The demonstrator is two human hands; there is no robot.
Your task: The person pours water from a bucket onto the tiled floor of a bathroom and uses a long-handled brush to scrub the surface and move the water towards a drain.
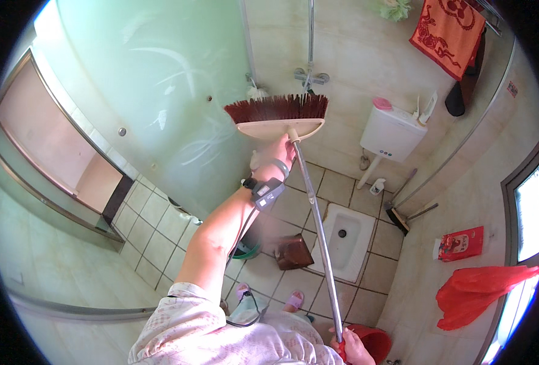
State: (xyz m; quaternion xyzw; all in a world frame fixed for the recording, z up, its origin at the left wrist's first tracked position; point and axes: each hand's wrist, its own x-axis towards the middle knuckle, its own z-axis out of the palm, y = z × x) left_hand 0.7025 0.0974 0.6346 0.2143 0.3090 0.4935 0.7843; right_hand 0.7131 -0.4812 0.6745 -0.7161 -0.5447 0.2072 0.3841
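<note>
Pale patterned clothing (233, 337) lies closest along the lower edge, and from its short sleeve the left arm reaches forward to a left hand (280, 150) curled closed around the neck of a broom (316, 219), just below its cream head; some of the fingers are hidden. Dark reddish bristles (278, 109) point upward beyond that hand, clear of the floor. From it the metal handle slants down to the right hand (356, 350), which is wrapped around the red grip at the handle's end and partly cut off by the picture edge. A grey band (280, 165) circles the left wrist, with a black device (266, 193) and its cable just behind. Close beside the right hand is a red bucket (381, 345). On the tiled floor beneath the left arm, between the two hands, is a brown dustpan (294, 251), with a white squat toilet (336, 261) to its right. Frosted glass (160, 91) stands left of the left hand; a shower mixer (311, 78) is on the wall beyond it, and a white cistern (393, 132) well to its right. Farther right and above the right hand hangs red cloth (479, 295).
</note>
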